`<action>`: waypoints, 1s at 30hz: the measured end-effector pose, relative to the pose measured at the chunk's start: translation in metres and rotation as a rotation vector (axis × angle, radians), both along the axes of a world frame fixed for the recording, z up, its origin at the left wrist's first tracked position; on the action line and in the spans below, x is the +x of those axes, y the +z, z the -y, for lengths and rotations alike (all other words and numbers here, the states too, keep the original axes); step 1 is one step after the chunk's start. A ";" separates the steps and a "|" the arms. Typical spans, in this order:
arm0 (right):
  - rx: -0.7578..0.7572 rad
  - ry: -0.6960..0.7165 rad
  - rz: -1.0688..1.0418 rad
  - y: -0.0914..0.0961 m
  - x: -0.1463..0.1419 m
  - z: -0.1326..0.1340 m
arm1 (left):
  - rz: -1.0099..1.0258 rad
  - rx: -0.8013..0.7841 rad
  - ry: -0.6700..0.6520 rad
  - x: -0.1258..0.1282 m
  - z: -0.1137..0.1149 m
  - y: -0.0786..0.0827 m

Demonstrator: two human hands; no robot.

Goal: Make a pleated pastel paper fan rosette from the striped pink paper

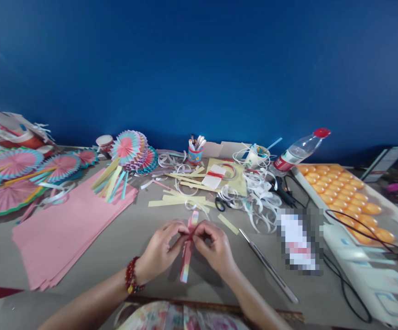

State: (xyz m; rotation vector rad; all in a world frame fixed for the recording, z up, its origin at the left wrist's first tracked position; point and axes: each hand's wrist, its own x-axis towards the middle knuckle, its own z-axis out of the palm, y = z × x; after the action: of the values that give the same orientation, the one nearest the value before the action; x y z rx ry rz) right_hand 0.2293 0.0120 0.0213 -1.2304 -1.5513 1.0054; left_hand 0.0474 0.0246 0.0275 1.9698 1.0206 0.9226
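Observation:
A narrow pleated strip of folded paper [185, 266], pink with pale yellow and blue bands, lies lengthwise in front of me. At its middle is a thin red string [191, 233]. My left hand [166, 245] pinches at the string from the left side, thumb and forefinger together. From the other side, my right hand [214, 245] pinches at the same spot with its fingertips almost meeting the left ones. The string's ends are hidden by the fingers. A white card wound with red string [214, 177] lies farther back.
Pink paper sheets [71, 229] and pleated paper fans [129, 149] lie left. Scissors [220, 204], paper strips [181, 201] and white curls [262, 204] are ahead. Right are a metal craft knife [269, 266], a bottle [297, 153], orange balls in a box [343, 192] and a power strip [367, 270].

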 end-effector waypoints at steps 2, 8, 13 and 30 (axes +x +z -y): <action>-0.003 0.005 -0.005 -0.001 0.000 0.000 | -0.008 0.010 0.006 -0.001 0.000 0.000; -0.007 0.013 -0.012 -0.005 0.000 -0.001 | -0.040 0.005 -0.014 -0.001 0.000 0.003; -0.007 0.006 -0.020 -0.003 -0.001 -0.001 | -0.044 0.007 -0.035 0.002 -0.001 0.002; -0.017 0.007 -0.031 -0.002 -0.001 0.000 | -0.002 -0.002 -0.052 0.001 -0.003 -0.002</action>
State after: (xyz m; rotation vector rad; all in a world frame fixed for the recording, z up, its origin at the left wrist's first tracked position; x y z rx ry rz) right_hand 0.2280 0.0123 0.0192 -1.2164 -1.5272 1.0396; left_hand 0.0488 0.0275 0.0255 1.9870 0.9665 0.8908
